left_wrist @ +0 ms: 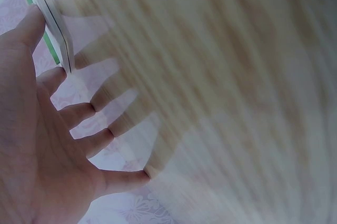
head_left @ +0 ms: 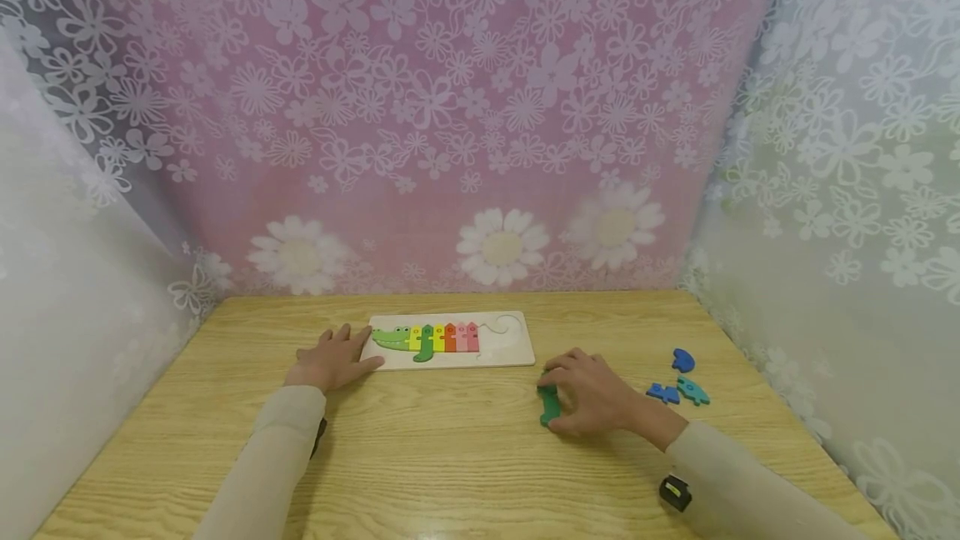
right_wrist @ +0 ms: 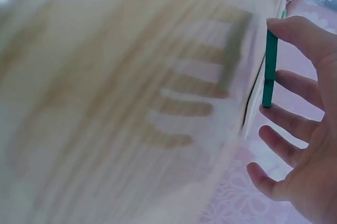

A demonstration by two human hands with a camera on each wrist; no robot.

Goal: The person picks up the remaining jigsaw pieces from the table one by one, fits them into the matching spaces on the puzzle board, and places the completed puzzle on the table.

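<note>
A pale wooden puzzle board [head_left: 510, 354] lies on the table with a crocodile picture on it. A green head [head_left: 393, 340] and several yellow, green, red and pink pieces fill its left and middle. At the right end, only the outline of a curled tail shows. My left hand [head_left: 333, 358] rests at the board's left end, fingers spread, thumb and index at its edge. Right of the board, my right hand [head_left: 592, 394] pinches a dark green puzzle piece [head_left: 551, 408] between thumb and fingertips. In the right wrist view this piece [right_wrist: 270, 61] appears edge-on, above the tabletop.
On the table's right side lie three loose pieces: a rounded blue one [head_left: 682, 360], a smaller blue one [head_left: 663, 393] and a teal one [head_left: 693, 391]. Flower-patterned curtains [head_left: 480, 123] enclose the wooden table [head_left: 435, 457] at the back and both sides.
</note>
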